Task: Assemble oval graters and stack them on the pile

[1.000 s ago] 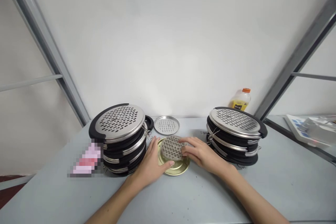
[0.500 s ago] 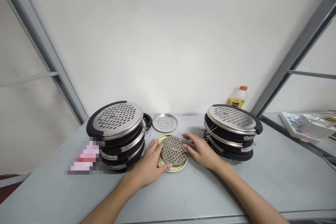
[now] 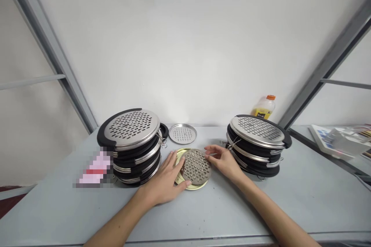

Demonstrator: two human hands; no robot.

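In the middle of the table a round grey grater disc [image 3: 196, 166], full of raised holes, lies over a yellowish-gold round lid-like plate [image 3: 179, 179] and overhangs its right side. My right hand [image 3: 224, 163] pinches the disc's right edge between thumb and fingers. On the left, my left hand [image 3: 166, 179] lies with spread fingers along the plate's rim, its thumb reaching toward the disc's lower edge. Just behind sits a shiny, round perforated metal disc [image 3: 182, 134] on the table.
Stacks of round, black-edged metal graters stand on both sides: a left stack [image 3: 131, 129] and a right stack [image 3: 257, 129], with wire loops sticking out. A bottle [image 3: 265, 107] with an orange cap is behind the right stack. White trays [image 3: 333, 142] lie at far right.
The grater disc has shifted right and its face looks different, its left edge off the plate's centre. My right hand's fingers have closed on its edge; my left hand has hardly moved.
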